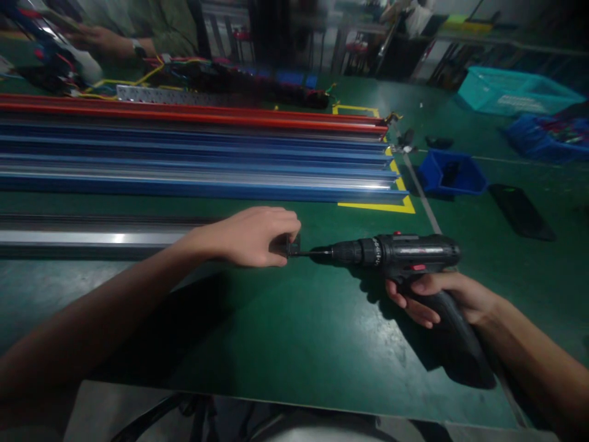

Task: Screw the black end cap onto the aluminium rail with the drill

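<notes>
My right hand (pixel 427 298) is wrapped round the grip of a black cordless drill (pixel 405 250), whose bit points left. The bit's tip touches a small black end piece (pixel 293 245) at the right end of a long silver and black metal profile (pixel 92 236). My left hand (pixel 257 236) is closed over that end, with thumb and fingers around the end piece. Part of the profile's end is hidden under the hand.
Behind lie several long blue profiles (pixel 184 159) and a red one (pixel 184 113). Blue bin (pixel 453 174), dark phone-like slab (pixel 522 212) and teal basket (pixel 515 92) stand at right. Across the table, a person's hand (pixel 108 44) shows near wiring.
</notes>
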A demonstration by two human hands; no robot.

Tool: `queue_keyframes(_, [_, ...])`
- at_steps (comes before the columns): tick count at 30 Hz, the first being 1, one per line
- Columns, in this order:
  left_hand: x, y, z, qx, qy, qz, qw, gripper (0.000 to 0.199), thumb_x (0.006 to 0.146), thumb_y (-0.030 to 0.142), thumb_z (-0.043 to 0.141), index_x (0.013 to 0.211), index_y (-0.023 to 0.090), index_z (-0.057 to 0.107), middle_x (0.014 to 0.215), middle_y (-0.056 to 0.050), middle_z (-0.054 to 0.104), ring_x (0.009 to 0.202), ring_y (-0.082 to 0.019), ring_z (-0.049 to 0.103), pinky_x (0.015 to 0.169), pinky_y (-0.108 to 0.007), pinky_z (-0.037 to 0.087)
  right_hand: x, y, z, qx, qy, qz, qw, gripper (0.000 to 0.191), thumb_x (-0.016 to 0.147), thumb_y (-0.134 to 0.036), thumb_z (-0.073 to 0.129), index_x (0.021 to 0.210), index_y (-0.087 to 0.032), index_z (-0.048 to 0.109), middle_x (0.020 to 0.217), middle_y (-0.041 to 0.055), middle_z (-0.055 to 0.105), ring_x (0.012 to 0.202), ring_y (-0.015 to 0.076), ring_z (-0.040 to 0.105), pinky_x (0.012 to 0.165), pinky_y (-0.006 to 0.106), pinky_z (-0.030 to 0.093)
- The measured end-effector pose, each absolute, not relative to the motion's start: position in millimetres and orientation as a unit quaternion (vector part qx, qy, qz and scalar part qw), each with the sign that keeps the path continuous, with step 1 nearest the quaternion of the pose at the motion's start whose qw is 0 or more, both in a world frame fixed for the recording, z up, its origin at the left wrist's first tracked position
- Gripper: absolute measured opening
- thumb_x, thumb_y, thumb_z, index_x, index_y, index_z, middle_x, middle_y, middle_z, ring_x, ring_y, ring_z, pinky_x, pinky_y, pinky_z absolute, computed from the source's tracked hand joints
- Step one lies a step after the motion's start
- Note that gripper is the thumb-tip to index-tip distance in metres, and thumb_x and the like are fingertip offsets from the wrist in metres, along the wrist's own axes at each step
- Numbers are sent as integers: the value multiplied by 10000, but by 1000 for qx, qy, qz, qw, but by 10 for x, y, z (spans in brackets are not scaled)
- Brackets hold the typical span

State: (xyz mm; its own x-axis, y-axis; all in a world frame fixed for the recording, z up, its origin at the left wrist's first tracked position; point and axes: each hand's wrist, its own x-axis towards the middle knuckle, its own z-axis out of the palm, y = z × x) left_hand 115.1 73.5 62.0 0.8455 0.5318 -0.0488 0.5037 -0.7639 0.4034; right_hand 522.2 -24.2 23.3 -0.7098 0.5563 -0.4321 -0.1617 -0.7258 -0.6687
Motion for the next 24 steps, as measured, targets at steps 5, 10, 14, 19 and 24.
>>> queue_keyframes(5, [1131,763,617,938,271,47,210,239,870,343,803,965,232,614,996,-8,655,911,-202,609,781,-331,382,5229,-203,227,-336,-304,868,205,290,909,-280,771,1107,-81,842,934,114,762,514,83,614,552,216,586])
queue_keyframes(10, [1128,825,593,939,267,56,208,246,844,336,806,968,235,619,998,-10,658,907,-204,613,770,-321,390,5209,-136,318,-352,-298,865,197,299,899,-267,765,1098,-55,838,924,113,752,509,74,598,561,215,593])
queue_keyframes(14, [1133,920,590,942,265,59,198,267,827,354,815,972,229,629,1012,-15,662,922,-207,613,771,-317,394,5196,-6,392,-342,-314,863,199,300,901,-240,747,1108,-36,823,925,114,754,525,70,599,566,201,602])
queue_keyframes(19, [1137,1038,573,941,272,56,193,292,819,380,826,979,223,638,1045,-19,673,930,-204,615,771,-309,387,5217,240,379,-331,-340,862,182,263,914,-211,690,1095,-54,800,927,106,754,522,69,572,577,214,616])
queue_keyframes(24, [1139,1047,547,943,274,59,180,300,818,389,830,983,229,636,1038,-13,675,938,-209,612,772,-313,381,5242,330,298,-309,-339,870,181,276,907,-198,679,1092,-24,786,923,117,744,505,72,554,563,214,595])
